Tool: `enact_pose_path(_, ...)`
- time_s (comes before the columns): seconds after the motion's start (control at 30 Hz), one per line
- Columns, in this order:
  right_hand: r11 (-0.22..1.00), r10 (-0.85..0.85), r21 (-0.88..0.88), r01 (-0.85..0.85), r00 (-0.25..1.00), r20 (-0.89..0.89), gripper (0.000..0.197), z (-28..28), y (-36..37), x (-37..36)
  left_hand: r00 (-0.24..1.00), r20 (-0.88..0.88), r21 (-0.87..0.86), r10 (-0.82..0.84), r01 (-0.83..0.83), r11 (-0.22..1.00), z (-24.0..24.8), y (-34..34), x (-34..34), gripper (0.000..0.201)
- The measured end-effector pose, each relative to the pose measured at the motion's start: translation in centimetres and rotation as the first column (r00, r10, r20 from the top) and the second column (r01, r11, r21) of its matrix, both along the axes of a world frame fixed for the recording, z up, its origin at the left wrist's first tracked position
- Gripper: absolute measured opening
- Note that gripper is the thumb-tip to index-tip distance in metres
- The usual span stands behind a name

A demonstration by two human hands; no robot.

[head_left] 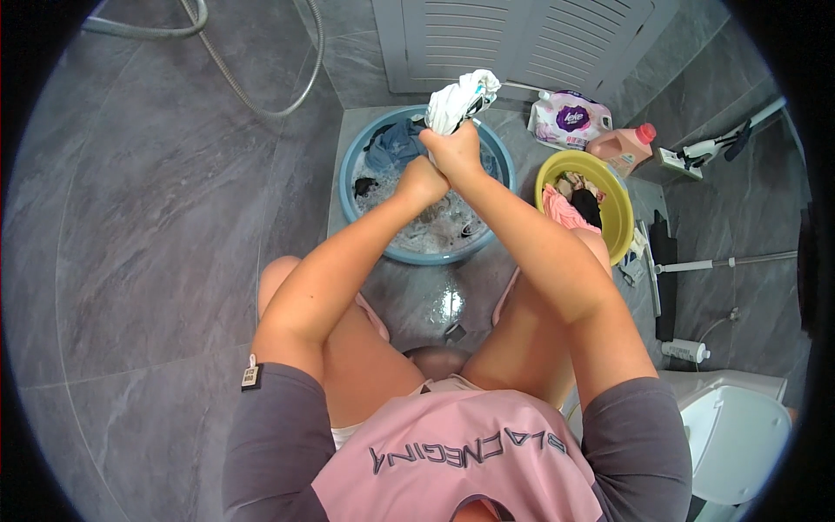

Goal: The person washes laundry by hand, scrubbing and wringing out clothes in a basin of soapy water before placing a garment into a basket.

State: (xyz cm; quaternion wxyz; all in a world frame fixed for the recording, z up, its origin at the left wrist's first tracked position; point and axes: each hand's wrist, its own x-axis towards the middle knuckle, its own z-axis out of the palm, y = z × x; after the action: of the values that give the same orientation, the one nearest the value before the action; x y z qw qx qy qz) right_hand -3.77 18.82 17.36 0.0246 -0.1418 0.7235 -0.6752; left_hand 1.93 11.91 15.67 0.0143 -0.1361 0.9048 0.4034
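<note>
Above a round blue basin (351, 202), both my hands are closed on a bunched white cloth garment (454, 101). My right hand (456, 150) grips it higher up, and my left hand (423, 181) is wrapped round it just below, touching the right. The upper part of the garment sticks out beyond my right fist and shows dark and turquoise patches. In the basin, blue-grey cloth (396, 146) lies in sudsy water (426, 230), with a small dark piece (365, 185) at the left side. What the garment looks like inside my fists is hidden.
On the right stands a yellow basin (619, 217) holding pink, black and patterned clothes (570, 209). Behind it are a white-and-purple refill pouch (567, 120) and a pink bottle with a red cap (622, 150). A squeegee (665, 270) and toilet (735, 435) are farther right; a shower hose (261, 109) hangs far left.
</note>
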Motion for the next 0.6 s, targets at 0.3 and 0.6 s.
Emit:
enact_pose_path(0.3, 1.0, 0.028, -0.012, -0.029, 0.994, -0.109, 0.05, 0.5, -0.6, 0.0, 0.999, 0.003, -0.003, -0.048, 0.049, 0.999, 0.0, -1.2, -0.8, 0.046)
enact_pose_path(0.6, 0.952, 0.196, 0.294, -0.091, 0.915, -0.352, 0.055, 2.7, 1.2, -2.3, 0.972, -0.186, 0.812, -0.14, 0.233, 0.535, 5.2, -7.6, -0.2, 0.07)
